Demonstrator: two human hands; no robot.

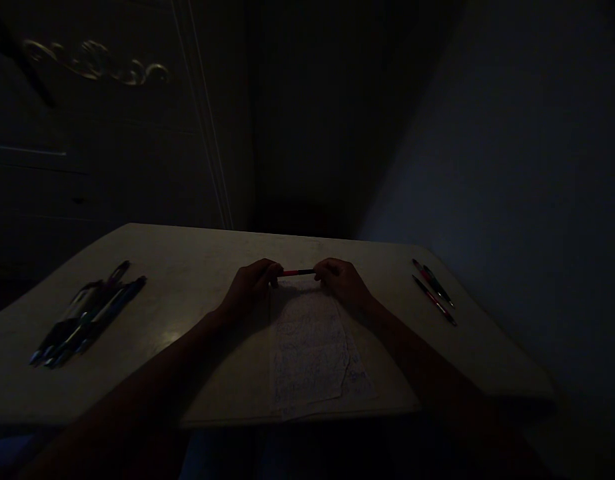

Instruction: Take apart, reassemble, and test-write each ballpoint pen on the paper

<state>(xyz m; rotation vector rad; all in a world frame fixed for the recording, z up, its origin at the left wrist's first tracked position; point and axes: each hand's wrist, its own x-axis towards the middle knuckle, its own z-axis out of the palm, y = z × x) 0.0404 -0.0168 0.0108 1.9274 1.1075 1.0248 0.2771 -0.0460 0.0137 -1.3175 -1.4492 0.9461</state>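
A red and black pen (pixel 298 273) is stretched level between my two hands, just above the far end of some paper. My left hand (pixel 257 279) is closed on its red end, fingers pinched. At the black end, my right hand (pixel 337 277) grips it the same way. Below them lie sheets of paper (pixel 312 353) covered in handwriting, one overlapping another, with a torn-looking right edge. The light is dim, so the pen's tips, covered by my fingers, cannot be made out.
On the table (pixel 197 260), a bunch of several pens (pixel 87 313) lies at the left. A few more pens (pixel 434 300) rest near the right edge. A dark cabinet (pixel 112 153) with an ornate handle stands behind left; a wall (pixel 512 167) runs along the right.
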